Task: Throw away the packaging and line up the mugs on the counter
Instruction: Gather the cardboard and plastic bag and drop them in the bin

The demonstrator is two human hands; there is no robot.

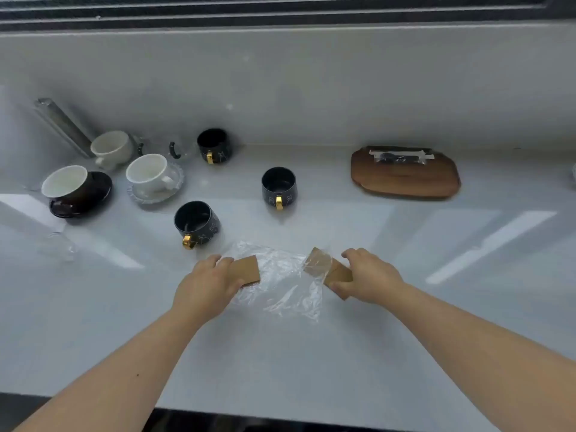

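Three black mugs with gold handles stand on the white counter: one at the back [213,145], one in the middle [279,186], one nearer me on the left [196,223]. Just in front of them lies a crumpled clear plastic wrap [282,283]. My left hand [208,283] grips a brown cardboard piece [249,269] at the wrap's left edge. My right hand [367,274] grips a second cardboard piece [335,272], partly covered by the plastic, at its right edge.
At the left stand a white cup [112,148], a white cup on a glass saucer [151,176], and a tilted cup on a dark saucer [73,190]. A wooden tray [405,179] holding a wrapped spoon lies at the back right. The counter's front edge [280,413] is near me.
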